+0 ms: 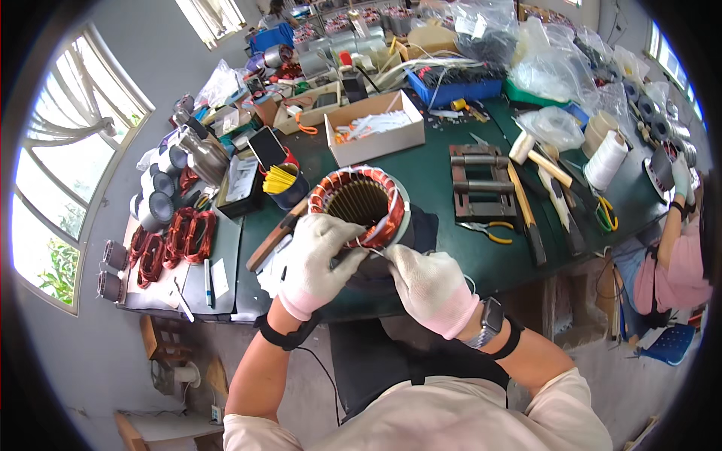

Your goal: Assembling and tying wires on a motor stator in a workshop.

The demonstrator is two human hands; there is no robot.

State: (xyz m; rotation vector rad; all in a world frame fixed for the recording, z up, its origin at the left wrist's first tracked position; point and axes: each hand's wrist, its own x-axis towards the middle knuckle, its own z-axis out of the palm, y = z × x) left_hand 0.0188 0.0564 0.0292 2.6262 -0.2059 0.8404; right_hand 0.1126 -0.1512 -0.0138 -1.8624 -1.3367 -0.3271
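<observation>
- Left hand (316,255), white-gloved, is closed on the near-left rim of the copper-wound stator (357,197), which is held between fingers and thumb.
- Right hand (430,286), likewise gloved, is curled closed just beside the near rim; what is pinched by its fingertips cannot be made out.
- The stator is set near the front edge of the green worktop (477,261), with its open bore turned upward.
- Behind it, white pieces are held in a cardboard box (380,144).
- To the right, yellow-handled pliers (498,240) are laid below a metal fixture (485,186).
- To the left, red-brown coils (177,237) are laid out.
</observation>
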